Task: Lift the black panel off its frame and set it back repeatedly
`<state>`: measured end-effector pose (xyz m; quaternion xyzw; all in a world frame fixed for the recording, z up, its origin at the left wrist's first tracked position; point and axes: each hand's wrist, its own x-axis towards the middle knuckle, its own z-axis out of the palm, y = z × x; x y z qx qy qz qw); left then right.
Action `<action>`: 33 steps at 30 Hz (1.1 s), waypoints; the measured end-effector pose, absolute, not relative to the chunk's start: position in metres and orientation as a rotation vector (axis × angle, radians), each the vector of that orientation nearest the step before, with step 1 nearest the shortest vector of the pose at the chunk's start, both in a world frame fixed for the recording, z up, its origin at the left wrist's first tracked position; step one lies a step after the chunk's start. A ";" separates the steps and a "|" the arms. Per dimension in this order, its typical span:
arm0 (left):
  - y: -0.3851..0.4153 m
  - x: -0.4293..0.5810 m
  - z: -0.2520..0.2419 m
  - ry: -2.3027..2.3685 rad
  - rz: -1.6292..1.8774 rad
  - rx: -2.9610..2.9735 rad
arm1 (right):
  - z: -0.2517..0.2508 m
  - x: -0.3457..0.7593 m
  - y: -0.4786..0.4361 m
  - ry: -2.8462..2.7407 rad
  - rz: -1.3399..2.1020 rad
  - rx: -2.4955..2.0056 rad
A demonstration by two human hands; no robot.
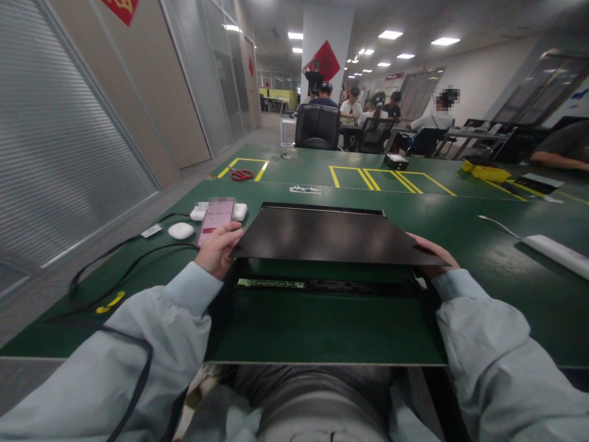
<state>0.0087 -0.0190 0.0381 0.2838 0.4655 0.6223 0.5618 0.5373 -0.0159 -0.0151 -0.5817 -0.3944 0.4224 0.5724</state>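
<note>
A thin, dark, glossy rectangular screen panel (331,236) is tilted up in front of me, its near edge raised off what lies below. My left hand (221,248) grips its left near corner, thumb on top. At the opposite corner my right hand (435,255) has its fingers wrapped round the edge, mostly hidden by the panel. Under the near edge shows a black frame (350,286) with a narrow green circuit board strip (271,283) along it. Along the panel's far side runs a black bar (322,209). The rest of the frame is hidden beneath the panel.
Beside my left hand lie a phone (218,215), a white round object (181,231) and black cables (133,261). Red-handled scissors (242,175) rest farther back on the green table (322,331). A white bar-shaped device (559,253) lies right. People sit beyond.
</note>
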 end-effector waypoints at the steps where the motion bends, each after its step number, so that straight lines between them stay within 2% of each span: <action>1: -0.019 0.009 0.037 1.101 1.466 0.673 | -0.016 0.538 -0.015 -0.928 0.994 -1.369; 33: -0.014 0.003 0.010 1.146 1.490 0.952 | -0.013 0.538 -0.020 -0.832 1.015 -1.468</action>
